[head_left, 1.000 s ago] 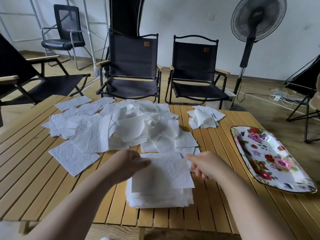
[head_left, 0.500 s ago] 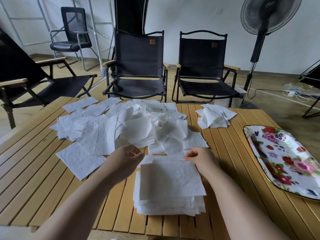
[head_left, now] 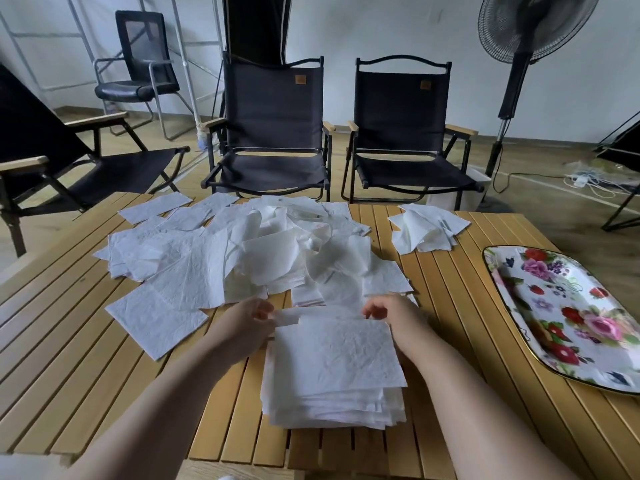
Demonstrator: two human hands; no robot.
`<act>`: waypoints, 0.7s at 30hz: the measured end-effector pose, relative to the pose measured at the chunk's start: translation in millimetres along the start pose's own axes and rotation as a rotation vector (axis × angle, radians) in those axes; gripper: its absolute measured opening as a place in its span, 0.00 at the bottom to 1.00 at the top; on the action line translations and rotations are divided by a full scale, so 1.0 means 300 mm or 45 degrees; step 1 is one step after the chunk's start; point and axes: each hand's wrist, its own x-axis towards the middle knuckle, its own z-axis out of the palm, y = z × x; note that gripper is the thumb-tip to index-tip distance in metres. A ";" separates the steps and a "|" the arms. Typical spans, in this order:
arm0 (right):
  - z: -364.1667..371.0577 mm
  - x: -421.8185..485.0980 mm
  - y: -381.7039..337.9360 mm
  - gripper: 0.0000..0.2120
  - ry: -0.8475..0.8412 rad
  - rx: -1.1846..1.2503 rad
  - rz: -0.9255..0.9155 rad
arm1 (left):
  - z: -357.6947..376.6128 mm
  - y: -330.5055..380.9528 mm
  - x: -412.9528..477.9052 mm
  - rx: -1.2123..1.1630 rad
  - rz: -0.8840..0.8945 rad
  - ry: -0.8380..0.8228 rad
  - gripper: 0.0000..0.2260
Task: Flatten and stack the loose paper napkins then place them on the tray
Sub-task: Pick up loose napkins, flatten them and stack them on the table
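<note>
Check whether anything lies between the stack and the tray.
Nothing visible does. Only bare table slats separate the stack from the tray on its right. The small pile lies farther back, off that line. The left hand and right hand pinch its top napkin.

A thick stack (head_left: 332, 375) of square, white, crinkled napkins lies flat on the tabletop (head_left: 86, 358). Its far corners are pinched by the left fingers (head_left: 260, 311) and the right fingers (head_left: 375, 310). The sheets are roughly squared, with edges slightly fanned on the near side. Just beyond the fingers sprawls a wide heap of loose napkins (head_left: 270, 251). Some lie flat and others are curled or folded, overlapping and spreading out to the left of the left fingers. A small crumpled bunch (head_left: 426, 230) sits apart, beyond and right of the right fingers. The oval tray (head_left: 568, 313), white with a flower print and a dark rim, lies flat well to the right of the right fingers.
</note>
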 end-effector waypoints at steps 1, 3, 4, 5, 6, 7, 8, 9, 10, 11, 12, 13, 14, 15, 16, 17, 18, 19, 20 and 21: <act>0.003 -0.025 -0.015 0.06 0.015 0.009 -0.012 | -0.002 -0.013 0.011 -0.069 -0.025 0.010 0.14; 0.013 -0.047 -0.072 0.04 0.291 0.021 -0.084 | -0.008 -0.017 0.027 -0.129 -0.049 -0.001 0.15; 0.013 -0.085 -0.062 0.05 0.340 0.027 -0.170 | -0.006 -0.013 0.034 -0.124 -0.058 -0.024 0.14; 0.008 -0.120 -0.067 0.05 0.366 0.070 -0.242 | -0.002 -0.010 0.042 -0.115 -0.052 -0.048 0.12; 0.002 -0.138 -0.069 0.05 0.372 0.088 -0.292 | 0.005 -0.010 0.048 -0.110 -0.035 -0.068 0.11; -0.006 -0.144 -0.085 0.05 0.370 0.093 -0.329 | 0.008 -0.006 0.051 -0.106 -0.008 -0.076 0.09; -0.012 -0.142 -0.090 0.05 0.386 0.095 -0.347 | 0.010 -0.002 0.050 -0.101 0.027 -0.071 0.06; -0.021 -0.142 -0.102 0.05 0.396 0.121 -0.361 | 0.010 -0.001 0.052 -0.100 0.066 -0.056 0.04; -0.024 -0.138 -0.103 0.05 0.413 0.156 -0.356 | 0.009 -0.001 0.058 -0.105 0.100 -0.033 0.03; -0.024 -0.131 -0.090 0.06 0.413 0.197 -0.370 | 0.007 0.003 0.061 -0.110 0.134 -0.005 0.03; -0.024 -0.133 -0.087 0.07 0.400 0.253 -0.380 | 0.004 0.009 0.060 -0.102 0.166 0.021 0.02; -0.026 -0.132 -0.087 0.11 0.375 0.308 -0.393 | 0.001 0.015 0.057 -0.086 0.194 0.042 0.01; -0.026 -0.128 -0.088 0.14 0.356 0.344 -0.406 | 0.000 0.020 0.055 -0.077 0.215 0.056 0.01; -0.024 -0.124 -0.088 0.16 0.344 0.353 -0.427 | -0.001 0.023 0.054 -0.077 0.234 0.063 0.01; -0.020 -0.122 -0.089 0.18 0.352 0.355 -0.440 | -0.003 0.023 0.054 -0.077 0.250 0.068 0.01; -0.018 -0.124 -0.092 0.20 0.375 0.331 -0.460 | -0.006 0.026 0.050 -0.077 0.266 0.069 0.01; -0.016 -0.129 -0.097 0.21 0.416 0.293 -0.491 | -0.009 0.028 0.046 -0.080 0.274 0.066 0.02; -0.016 -0.135 -0.103 0.23 0.469 0.239 -0.522 | -0.011 0.027 0.044 -0.081 0.276 0.064 0.02; -0.016 -0.142 -0.113 0.25 0.519 0.186 -0.551 | -0.012 0.025 0.043 -0.076 0.279 0.065 0.02; -0.017 -0.150 -0.119 0.27 0.551 0.152 -0.582 | -0.014 0.025 0.042 -0.066 0.285 0.066 0.02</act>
